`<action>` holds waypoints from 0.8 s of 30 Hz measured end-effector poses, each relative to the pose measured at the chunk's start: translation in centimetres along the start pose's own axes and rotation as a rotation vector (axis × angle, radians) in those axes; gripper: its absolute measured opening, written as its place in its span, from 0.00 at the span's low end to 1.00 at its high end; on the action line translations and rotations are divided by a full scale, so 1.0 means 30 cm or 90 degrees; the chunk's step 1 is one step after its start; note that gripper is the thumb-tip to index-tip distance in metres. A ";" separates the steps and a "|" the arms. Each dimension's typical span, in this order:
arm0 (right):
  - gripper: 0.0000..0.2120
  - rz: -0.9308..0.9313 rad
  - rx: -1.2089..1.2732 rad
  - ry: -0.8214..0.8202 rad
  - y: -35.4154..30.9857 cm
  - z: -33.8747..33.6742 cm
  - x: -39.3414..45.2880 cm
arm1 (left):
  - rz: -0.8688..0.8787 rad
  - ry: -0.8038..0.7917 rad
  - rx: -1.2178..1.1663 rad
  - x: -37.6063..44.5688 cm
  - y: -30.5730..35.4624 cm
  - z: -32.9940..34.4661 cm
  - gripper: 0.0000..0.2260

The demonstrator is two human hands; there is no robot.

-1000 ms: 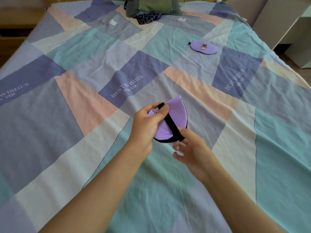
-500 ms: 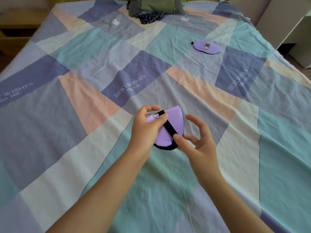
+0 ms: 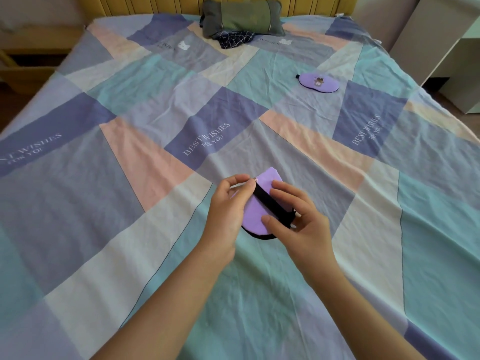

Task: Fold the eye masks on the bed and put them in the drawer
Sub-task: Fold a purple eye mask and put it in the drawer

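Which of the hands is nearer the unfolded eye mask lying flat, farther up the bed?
Right. The right hand is below and left of the unfolded eye mask; the left hand sits farther left.

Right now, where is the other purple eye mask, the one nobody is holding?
The unfolded eye mask lies flat on the bed, far right in the head view, beyond both hands and right of the green pillow.

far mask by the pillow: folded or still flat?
Flat. The far eye mask lies spread on the bedsheet, full oval and printed front showing.

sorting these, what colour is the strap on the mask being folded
Black strap on the lilac mask, head view.
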State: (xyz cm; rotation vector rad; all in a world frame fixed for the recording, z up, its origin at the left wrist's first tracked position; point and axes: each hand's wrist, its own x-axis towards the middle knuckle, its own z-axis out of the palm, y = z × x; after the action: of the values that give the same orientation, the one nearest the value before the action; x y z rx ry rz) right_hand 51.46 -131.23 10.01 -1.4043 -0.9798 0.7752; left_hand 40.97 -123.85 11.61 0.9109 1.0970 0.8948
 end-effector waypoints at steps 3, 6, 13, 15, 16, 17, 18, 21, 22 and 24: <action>0.20 -0.015 -0.023 0.000 -0.037 0.008 -0.009 | 0.051 -0.029 0.064 -0.018 0.035 -0.048 0.06; 0.18 -0.034 -0.025 -0.007 -0.098 0.028 -0.018 | 0.082 -0.048 0.119 -0.048 0.096 -0.107 0.07; 0.15 -0.123 -0.043 -0.060 -0.336 0.108 -0.012 | 0.192 -0.022 0.297 -0.134 0.349 -0.265 0.06; 0.14 -0.148 -0.043 -0.088 -0.421 0.127 -0.011 | 0.222 -0.007 0.391 -0.183 0.450 -0.328 0.04; 0.14 -0.164 -0.051 -0.103 -0.461 0.132 -0.015 | 0.233 0.005 0.447 -0.210 0.493 -0.356 0.05; 0.14 -0.189 -0.059 -0.120 -0.518 0.137 -0.021 | 0.247 0.023 0.510 -0.249 0.552 -0.384 0.07; 0.14 -0.217 -0.073 -0.137 -0.580 0.141 -0.029 | 0.258 0.048 0.580 -0.296 0.612 -0.409 0.09; 0.14 -0.319 -0.119 -0.178 -0.793 0.153 -0.054 | 0.313 0.118 0.741 -0.446 0.802 -0.468 0.12; 0.14 -0.349 -0.127 -0.195 -0.878 0.155 -0.061 | 0.337 0.144 0.772 -0.506 0.871 -0.479 0.13; 0.12 -0.397 -0.138 -0.238 -1.041 0.162 -0.078 | 0.372 0.198 0.822 -0.639 1.001 -0.494 0.16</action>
State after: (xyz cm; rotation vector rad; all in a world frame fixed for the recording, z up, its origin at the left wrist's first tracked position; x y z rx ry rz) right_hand 42.53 -132.81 40.37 -1.0448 -1.7291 0.4702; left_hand 18.46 -128.42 42.60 2.2929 1.7440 0.7310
